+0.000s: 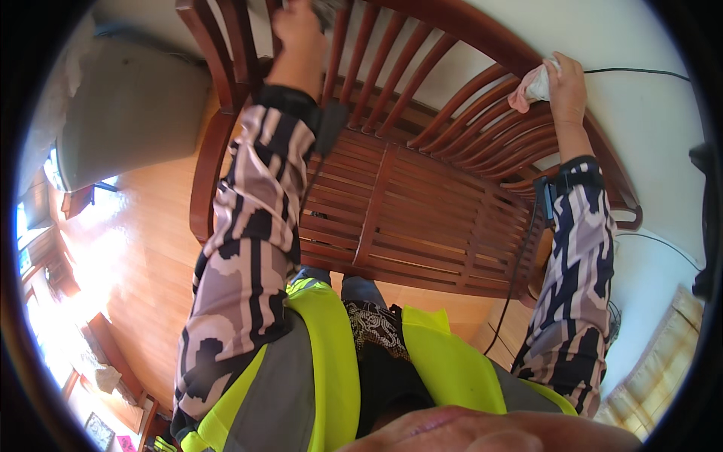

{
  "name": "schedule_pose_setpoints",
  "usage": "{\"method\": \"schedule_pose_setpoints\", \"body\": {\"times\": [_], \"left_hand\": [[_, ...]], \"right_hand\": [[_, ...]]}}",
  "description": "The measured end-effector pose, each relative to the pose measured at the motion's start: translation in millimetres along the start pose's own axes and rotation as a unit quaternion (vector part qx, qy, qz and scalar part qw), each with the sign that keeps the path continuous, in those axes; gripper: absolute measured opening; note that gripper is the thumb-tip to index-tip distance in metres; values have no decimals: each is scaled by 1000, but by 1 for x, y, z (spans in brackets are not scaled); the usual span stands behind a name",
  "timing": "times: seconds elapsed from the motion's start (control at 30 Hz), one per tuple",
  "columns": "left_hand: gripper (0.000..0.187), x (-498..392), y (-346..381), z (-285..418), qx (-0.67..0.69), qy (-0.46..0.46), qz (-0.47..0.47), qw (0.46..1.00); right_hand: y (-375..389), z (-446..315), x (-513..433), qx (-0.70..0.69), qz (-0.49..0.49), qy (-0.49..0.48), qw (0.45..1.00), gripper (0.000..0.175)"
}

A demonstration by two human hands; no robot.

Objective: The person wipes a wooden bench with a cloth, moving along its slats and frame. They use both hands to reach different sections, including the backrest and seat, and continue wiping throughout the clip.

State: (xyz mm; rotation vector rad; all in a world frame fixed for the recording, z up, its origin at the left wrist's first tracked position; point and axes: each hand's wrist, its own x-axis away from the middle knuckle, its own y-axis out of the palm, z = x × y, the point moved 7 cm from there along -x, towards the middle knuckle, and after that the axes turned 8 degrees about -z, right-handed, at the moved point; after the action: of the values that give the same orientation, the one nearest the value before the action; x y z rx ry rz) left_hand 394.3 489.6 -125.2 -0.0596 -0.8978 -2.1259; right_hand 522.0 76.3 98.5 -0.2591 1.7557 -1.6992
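Note:
A reddish-brown wooden bench [429, 198] with a slatted seat and a curved, slatted backrest stands before me. My right hand [567, 93] grips a pink and white cloth [534, 90] against the backrest's top rail, towards the right end. At the upper edge of the view, my left hand [299, 34] is over the backrest slats near the bench's left end. Its fingers are blurred and partly cut off. Something grey [327, 11] shows beside them, but whether they hold it cannot be made out.
A pale wall [638, 135] runs behind the bench, with a dark cable [632, 70] along it. To the left stands a large grey piece of furniture [135, 107] on the wooden floor [147, 254]. Another black cable [511, 288] hangs from my right wrist. A checked curtain [655, 361] is at lower right.

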Motion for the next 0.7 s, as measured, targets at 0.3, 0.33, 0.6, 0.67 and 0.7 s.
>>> {"method": "schedule_pose_setpoints", "body": {"times": [0.3, 0.33, 0.6, 0.67, 0.7], "left_hand": [[63, -1, 58, 28, -418, 309, 201, 830], [63, 23, 74, 10, -382, 325, 161, 850], [57, 187, 149, -49, -493, 482, -72, 721], [53, 171, 124, -26, -472, 460, -98, 746], [63, 147, 103, -6, -385, 425, -89, 815]], "right_hand": [[15, -41, -5, 91, -86, -150, 981, 34], [14, -45, -4, 88, -85, -158, 980, 35], [6, -55, 3, 52, -55, -179, 981, 32], [4, -58, 4, 43, -36, -196, 979, 30], [3, -58, 4, 37, -27, -200, 979, 29]]}}
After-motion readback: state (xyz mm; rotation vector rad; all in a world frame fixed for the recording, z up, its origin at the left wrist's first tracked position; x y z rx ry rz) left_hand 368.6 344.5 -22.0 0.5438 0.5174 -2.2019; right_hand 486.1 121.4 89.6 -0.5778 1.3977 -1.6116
